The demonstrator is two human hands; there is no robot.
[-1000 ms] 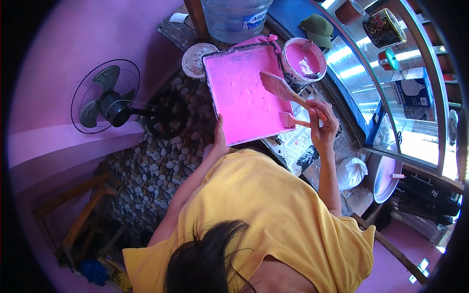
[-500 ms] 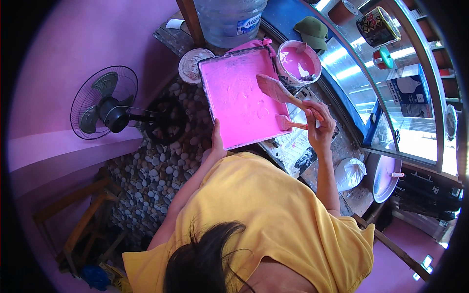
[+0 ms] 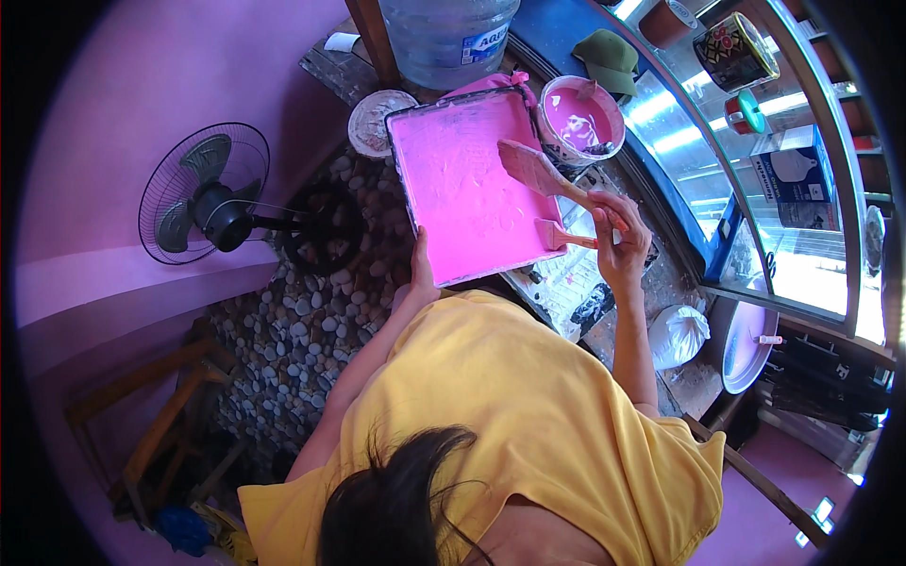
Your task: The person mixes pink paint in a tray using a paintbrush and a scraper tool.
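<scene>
A paint tray (image 3: 472,208) full of bright pink paint is tilted toward me, with my left hand (image 3: 421,269) closed on its lower left edge. My right hand (image 3: 622,243) grips two wooden handles at the tray's right side: a large pink-stained flat tool (image 3: 533,170), perhaps a wide brush or stirrer, held above the paint, and a smaller brush (image 3: 557,234) with its head at the tray's right edge. A bucket of pink paint (image 3: 580,118) stands just beyond the tray's upper right corner, and a round white lid (image 3: 377,123) lies at its upper left.
A black standing fan (image 3: 204,193) is at the left over pebbles (image 3: 302,349), near wooden frames (image 3: 160,415). A large water jug (image 3: 434,38) stands behind the tray. At right are a window (image 3: 717,160), a green cap (image 3: 604,61), tins (image 3: 731,52), a white bag (image 3: 679,335) and a basin (image 3: 736,340).
Both hands keep the same holds. The tray and tools shifted slightly left in view, then back a little right, along with the surroundings.
</scene>
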